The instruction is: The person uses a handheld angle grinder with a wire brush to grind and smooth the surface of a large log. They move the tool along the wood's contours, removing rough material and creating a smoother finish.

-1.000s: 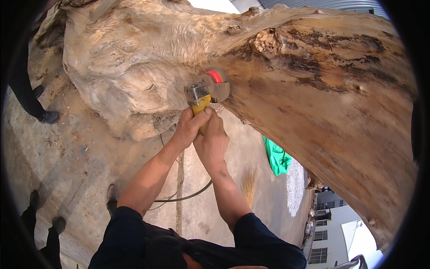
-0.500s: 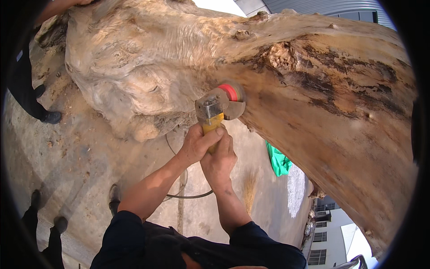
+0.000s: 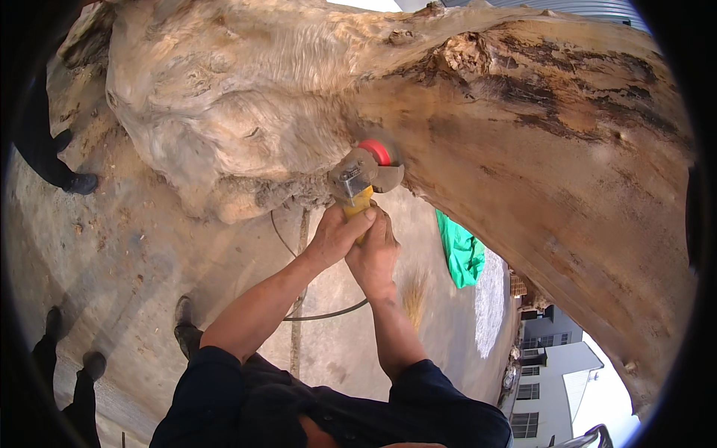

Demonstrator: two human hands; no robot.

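Observation:
Both my hands are closed round the yellow body of an angle grinder [image 3: 356, 188], which has a dusty metal head and a disc with a red ring. My left hand [image 3: 340, 235] wraps the body just behind the head. Close against it, my right hand [image 3: 373, 254] grips lower down, and the handle's rear end is hidden by my fingers. The disc's edge lies at the surface of a huge bare tree trunk [image 3: 538, 179], beside a knobby, pale swelling. Whether it touches the wood I cannot tell. Dark bark patches mark the trunk's upper right.
A dark cable [image 3: 328, 315] loops over the concrete floor [image 3: 172, 269] below my arms. Green sheeting [image 3: 461, 250] and a straw-coloured broom head [image 3: 413, 299] lie beyond my right arm. Legs of other people [image 3: 71, 175] stand at the left. White buildings [image 3: 538, 388] rise at lower right.
The grinder has shifted slightly along the trunk with both hands still on it. My view has tilted a little, and the other person's hand at upper left is out of sight.

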